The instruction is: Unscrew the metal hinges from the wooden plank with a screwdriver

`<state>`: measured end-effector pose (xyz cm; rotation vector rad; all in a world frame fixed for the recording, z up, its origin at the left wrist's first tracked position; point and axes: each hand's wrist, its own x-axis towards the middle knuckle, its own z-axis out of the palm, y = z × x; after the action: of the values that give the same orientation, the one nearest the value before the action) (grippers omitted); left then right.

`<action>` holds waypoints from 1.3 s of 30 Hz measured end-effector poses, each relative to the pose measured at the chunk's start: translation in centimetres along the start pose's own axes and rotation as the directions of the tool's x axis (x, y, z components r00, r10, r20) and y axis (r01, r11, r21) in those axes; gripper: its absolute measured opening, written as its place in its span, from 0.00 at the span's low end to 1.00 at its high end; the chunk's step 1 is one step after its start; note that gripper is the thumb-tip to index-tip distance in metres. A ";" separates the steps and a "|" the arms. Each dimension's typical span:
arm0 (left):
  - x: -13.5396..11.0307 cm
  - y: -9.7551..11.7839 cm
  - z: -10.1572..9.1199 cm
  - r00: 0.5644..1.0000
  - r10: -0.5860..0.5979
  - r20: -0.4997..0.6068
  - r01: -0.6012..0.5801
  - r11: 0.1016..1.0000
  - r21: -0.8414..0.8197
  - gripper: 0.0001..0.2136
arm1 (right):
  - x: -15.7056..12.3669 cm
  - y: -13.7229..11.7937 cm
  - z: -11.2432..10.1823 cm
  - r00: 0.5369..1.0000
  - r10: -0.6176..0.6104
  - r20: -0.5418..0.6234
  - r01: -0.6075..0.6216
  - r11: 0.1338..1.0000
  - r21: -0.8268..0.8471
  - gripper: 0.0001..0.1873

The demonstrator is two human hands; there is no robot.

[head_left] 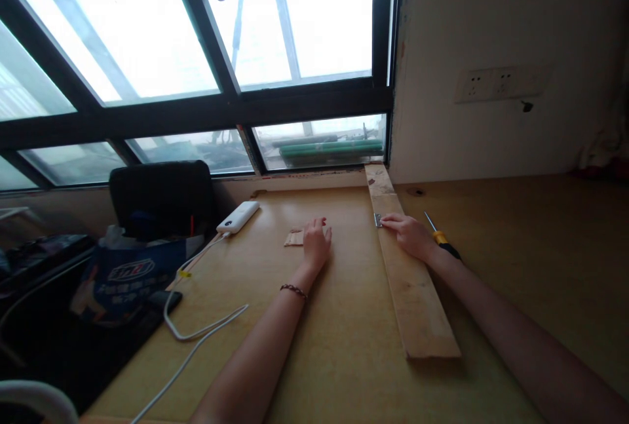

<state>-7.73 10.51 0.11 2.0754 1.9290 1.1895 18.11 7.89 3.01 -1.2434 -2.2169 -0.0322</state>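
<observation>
A long wooden plank lies on the table, running away from me towards the window. My right hand rests over it, thumb and fingers pinching a small metal hinge at the plank's left edge. To the left, my left hand is just above the table with fingers loosely bent and apart, and nothing shows in it. Beside and partly behind that hand is a small piece of brown cardboard. Right of the plank lies a screwdriver with a yellow and black handle, partly hidden by my right forearm.
A white power bank sits at the table's left edge, its white cable looping across the wooden table. Left of the table stand a black chair and a blue bag. Wall sockets are at right.
</observation>
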 end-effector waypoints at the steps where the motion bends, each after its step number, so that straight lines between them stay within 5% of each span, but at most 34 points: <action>1: -0.3 0.6 0.5 0.999 0.010 0.042 -0.003 0.985 -0.170 0.12 | 0.0 0.0 0.0 1.000 -0.001 0.002 0.001 1.000 0.000 0.23; 3: -1.0 2.2 1.8 0.988 0.001 0.152 0.079 0.848 -0.524 0.11 | 0.0 0.1 0.1 1.000 0.000 0.001 0.000 1.000 0.000 0.23; 5: -1.8 4.0 3.4 0.959 -0.036 0.281 0.245 0.603 -0.760 0.12 | 0.0 0.1 0.1 1.000 0.003 -0.003 -0.003 1.000 0.002 0.23; 9: -2.8 6.9 6.2 0.874 -0.104 0.474 0.486 0.162 -0.859 0.13 | 0.0 0.1 0.0 1.000 -0.003 0.006 0.003 1.000 0.004 0.22; 12: -3.0 7.8 7.2 0.886 -0.122 0.447 0.456 0.065 -0.888 0.15 | 0.0 0.0 0.0 1.000 -0.017 0.019 0.017 1.000 -0.014 0.22; 15: -3.1 7.8 7.1 0.933 -0.122 0.340 0.357 0.171 -0.919 0.17 | 0.1 0.0 0.0 1.000 -0.021 0.018 0.021 0.999 -0.031 0.22; 19: -3.5 8.4 6.0 0.988 -0.010 0.151 0.139 0.452 -0.881 0.14 | 0.0 -0.1 0.0 1.000 -0.023 0.007 0.024 0.999 -0.034 0.21; 24: -4.5 10.3 5.2 0.977 0.206 0.050 -0.111 0.698 -0.708 0.16 | 0.0 -0.1 -0.1 1.000 -0.027 0.009 0.027 0.998 -0.049 0.19; 30: -4.2 9.8 4.9 0.973 0.229 0.033 -0.157 0.758 -0.633 0.15 | 0.1 -0.1 0.0 0.997 -0.079 0.020 0.080 0.996 -0.047 0.22; 39: -3.3 7.9 5.4 0.998 0.028 0.058 0.018 0.743 -0.669 0.09 | 0.3 0.0 0.0 0.974 -0.208 0.087 0.213 0.975 -0.055 0.23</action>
<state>2.06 8.28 -1.03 1.6820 1.1817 1.5028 17.96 8.14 3.20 -1.0534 -2.4275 -0.1404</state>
